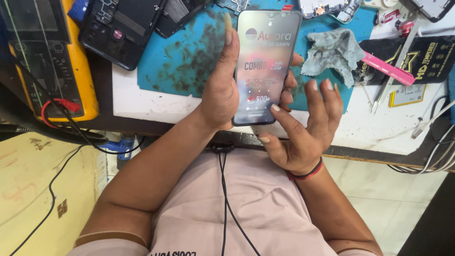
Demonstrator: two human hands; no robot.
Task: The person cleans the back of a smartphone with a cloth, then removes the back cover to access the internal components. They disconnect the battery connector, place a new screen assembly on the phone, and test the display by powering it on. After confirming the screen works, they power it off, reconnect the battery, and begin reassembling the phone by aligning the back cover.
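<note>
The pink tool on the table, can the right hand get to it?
Probably yes. The right hand holds nothing, only its forefinger touches the phone, and the pink tool lies uncovered just beyond it.

lit phone (267, 66): 1 | opened phone bodies (122, 28): 2 | grey cloth (333, 51): 1 | yellow multimeter (52, 57): 1 | tweezers (395, 71): 1

Phone (265, 66) sits upright in left hand (222, 90), over the work mat (189, 57). Right hand (303, 132) just right of it, forefinger on the screen's lower edge. Multimeter (52, 57) far left; rag (332, 52) and tweezers (393, 76) to the right.
</note>
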